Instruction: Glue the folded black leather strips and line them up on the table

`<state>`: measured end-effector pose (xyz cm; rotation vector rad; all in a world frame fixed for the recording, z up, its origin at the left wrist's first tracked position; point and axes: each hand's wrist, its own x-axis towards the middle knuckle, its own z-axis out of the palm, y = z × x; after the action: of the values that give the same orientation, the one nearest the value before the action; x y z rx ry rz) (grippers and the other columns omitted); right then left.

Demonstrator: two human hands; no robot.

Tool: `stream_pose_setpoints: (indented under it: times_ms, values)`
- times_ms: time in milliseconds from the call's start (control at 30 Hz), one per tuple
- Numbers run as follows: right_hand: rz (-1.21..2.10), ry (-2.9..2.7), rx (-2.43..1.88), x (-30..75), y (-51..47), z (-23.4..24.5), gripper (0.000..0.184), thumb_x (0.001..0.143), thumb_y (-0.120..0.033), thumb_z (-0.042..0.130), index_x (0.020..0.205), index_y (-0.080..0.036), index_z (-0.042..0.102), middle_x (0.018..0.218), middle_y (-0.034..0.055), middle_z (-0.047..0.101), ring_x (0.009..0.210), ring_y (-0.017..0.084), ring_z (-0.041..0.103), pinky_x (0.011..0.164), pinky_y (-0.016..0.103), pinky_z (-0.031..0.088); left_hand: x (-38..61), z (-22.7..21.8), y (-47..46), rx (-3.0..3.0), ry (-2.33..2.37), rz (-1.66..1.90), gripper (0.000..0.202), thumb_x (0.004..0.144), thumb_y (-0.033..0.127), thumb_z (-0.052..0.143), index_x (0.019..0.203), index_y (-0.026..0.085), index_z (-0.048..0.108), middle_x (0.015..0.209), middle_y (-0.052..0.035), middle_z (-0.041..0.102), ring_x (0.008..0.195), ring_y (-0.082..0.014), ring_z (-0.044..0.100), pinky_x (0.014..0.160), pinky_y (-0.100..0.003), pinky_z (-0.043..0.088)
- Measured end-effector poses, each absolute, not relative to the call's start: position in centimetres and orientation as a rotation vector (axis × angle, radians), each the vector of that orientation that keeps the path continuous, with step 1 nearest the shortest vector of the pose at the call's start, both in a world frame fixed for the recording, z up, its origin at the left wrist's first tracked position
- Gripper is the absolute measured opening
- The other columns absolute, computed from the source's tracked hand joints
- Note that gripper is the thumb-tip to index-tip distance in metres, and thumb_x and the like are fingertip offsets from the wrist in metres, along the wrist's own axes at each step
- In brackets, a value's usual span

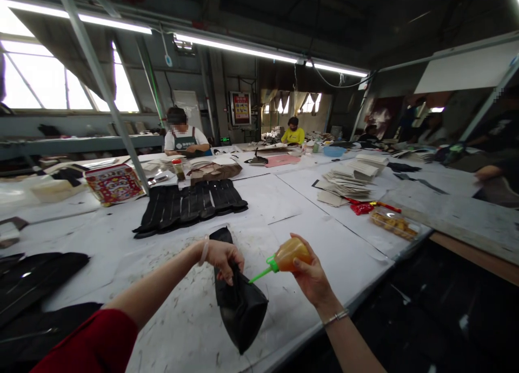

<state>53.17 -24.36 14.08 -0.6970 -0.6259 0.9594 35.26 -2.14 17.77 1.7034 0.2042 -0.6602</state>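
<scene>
Head view; one bottle (292, 255) in right hand (313, 280)

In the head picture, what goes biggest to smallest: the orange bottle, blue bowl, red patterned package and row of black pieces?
1. Row of black pieces
2. Red patterned package
3. Orange bottle, in the right hand
4. Blue bowl; it's farther away, so real size is unsure.

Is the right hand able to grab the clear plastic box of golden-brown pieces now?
Probably not: the right hand is holding an amber squeeze bottle with a green nozzle. The white tabletop between that hand and the clear plastic box looks free, though.
</scene>
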Motion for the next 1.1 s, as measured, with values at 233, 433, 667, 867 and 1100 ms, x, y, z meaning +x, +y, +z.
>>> stream_pose_setpoints:
  times_ms: [233,433,667,867,1100]
  values:
    - [0.951,-0.674,-0.736,53.7,-23.4,14.5,0.062,0.064,-0.020,0.082,0.122,-0.026,0.059,0.095,0.0018,0.069,0.089,0.023,0.064,0.083,0.041,0.051,35.2,17.6,-2.1,1.704,0.241,-0.686,0.040,0.049,0.036,0.089,0.077,0.017,0.069,0.059,0.0035,0.067,0.045,-0.0088,0.055,0.043,-0.018,0.047]
    - [1.111,-0.534,-0.639,55.1,-25.4,13.7,0.058,0.065,-0.029,0.079,0.119,-0.021,0.061,0.097,0.0074,0.072,0.087,0.025,0.067,0.083,0.042,0.051,34.9,17.6,-2.0,1.676,0.255,-0.656,0.039,0.049,0.034,0.089,0.078,0.017,0.068,0.060,0.0035,0.067,0.047,-0.0089,0.056,0.044,-0.018,0.047]
    - [1.015,-0.333,-0.577,54.0,-26.9,12.2,0.054,0.069,-0.032,0.079,0.119,-0.026,0.059,0.102,0.0052,0.073,0.093,0.023,0.068,0.085,0.041,0.052,35.0,17.6,-1.1,1.634,0.232,-0.529,0.035,0.052,0.031,0.087,0.075,0.015,0.066,0.059,0.0035,0.066,0.045,-0.0081,0.054,0.042,-0.017,0.046]
    - [0.878,-0.292,-0.563,53.0,-26.8,12.7,0.056,0.069,-0.031,0.079,0.120,-0.028,0.058,0.103,0.0034,0.073,0.093,0.023,0.069,0.086,0.041,0.052,35.1,17.6,-0.8,1.569,0.235,-0.403,0.033,0.053,0.031,0.086,0.072,0.014,0.064,0.058,0.0026,0.064,0.045,-0.0079,0.053,0.039,-0.016,0.042]
    - [0.787,-0.240,-0.566,52.6,-26.2,13.5,0.062,0.063,-0.033,0.083,0.120,-0.027,0.058,0.102,0.0034,0.073,0.092,0.023,0.069,0.090,0.044,0.050,35.5,17.4,-1.0,1.482,0.235,-0.326,0.033,0.052,0.028,0.086,0.069,0.012,0.062,0.056,0.0014,0.060,0.044,-0.0072,0.050,0.040,-0.017,0.040]
